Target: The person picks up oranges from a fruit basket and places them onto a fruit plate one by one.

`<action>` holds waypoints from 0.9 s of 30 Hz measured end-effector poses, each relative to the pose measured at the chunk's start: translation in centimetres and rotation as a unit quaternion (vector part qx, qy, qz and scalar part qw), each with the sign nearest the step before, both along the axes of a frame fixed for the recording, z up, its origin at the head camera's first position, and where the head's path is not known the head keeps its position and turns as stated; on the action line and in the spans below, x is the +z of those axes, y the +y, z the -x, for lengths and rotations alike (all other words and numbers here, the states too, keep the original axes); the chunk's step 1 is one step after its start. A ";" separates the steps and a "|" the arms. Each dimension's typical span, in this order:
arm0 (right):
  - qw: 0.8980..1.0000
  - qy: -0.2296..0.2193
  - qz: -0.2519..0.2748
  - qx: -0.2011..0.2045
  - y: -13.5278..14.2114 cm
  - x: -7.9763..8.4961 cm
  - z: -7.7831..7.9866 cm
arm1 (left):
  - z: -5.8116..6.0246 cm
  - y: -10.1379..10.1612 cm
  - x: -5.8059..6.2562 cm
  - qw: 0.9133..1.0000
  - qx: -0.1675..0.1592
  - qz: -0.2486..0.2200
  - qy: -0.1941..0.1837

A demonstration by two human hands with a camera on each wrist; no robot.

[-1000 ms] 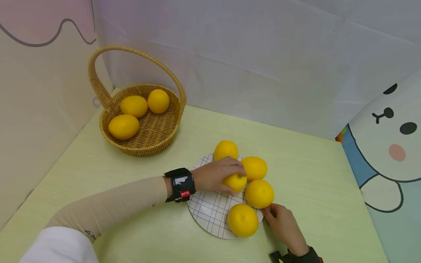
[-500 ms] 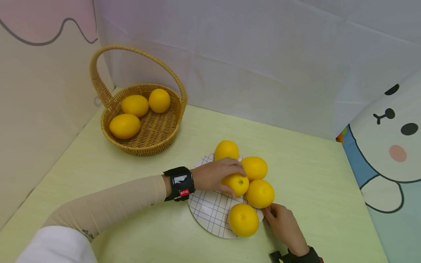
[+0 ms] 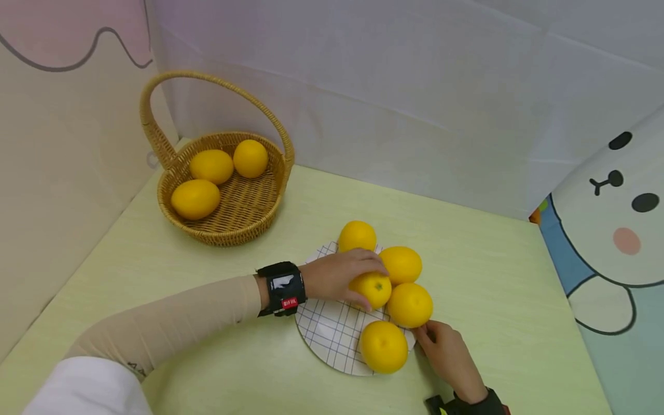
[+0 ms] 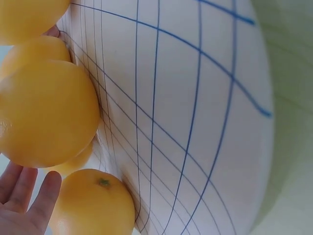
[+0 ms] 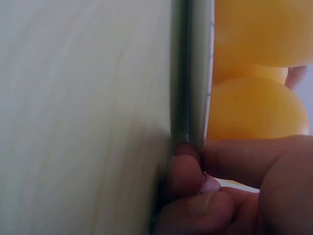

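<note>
In the head view my left hand reaches over a round white plate with a blue grid pattern. Its fingers and thumb curl round an orange whose green stem end faces me. Several more oranges crowd the plate's right side, among them one at the back and one at the front. At the plate's right rim my right hand pinches the edge; in the right wrist view its thumb lies on the upper side, with curled fingers below.
A wicker basket with a tall arched handle stands at the back left, holding three yellow-orange fruits. White cloth hangs behind the pale table. A cartoon-printed panel bounds the right side.
The orange under my left hand has turned slightly and shifted a little toward the right, so its stem end shows more. The right hand and the plate have stayed where they were.
</note>
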State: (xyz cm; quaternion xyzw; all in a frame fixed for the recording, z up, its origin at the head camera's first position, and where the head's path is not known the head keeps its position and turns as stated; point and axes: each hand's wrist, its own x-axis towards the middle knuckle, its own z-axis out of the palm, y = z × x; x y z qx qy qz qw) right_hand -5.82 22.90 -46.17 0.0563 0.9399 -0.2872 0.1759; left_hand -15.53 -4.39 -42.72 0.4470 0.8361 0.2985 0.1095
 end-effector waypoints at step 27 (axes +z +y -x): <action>1.000 -0.003 0.002 -0.001 0.0 0.1 0.2 | 3.0 -9.4 6.7 0.992 0.105 0.069 0.015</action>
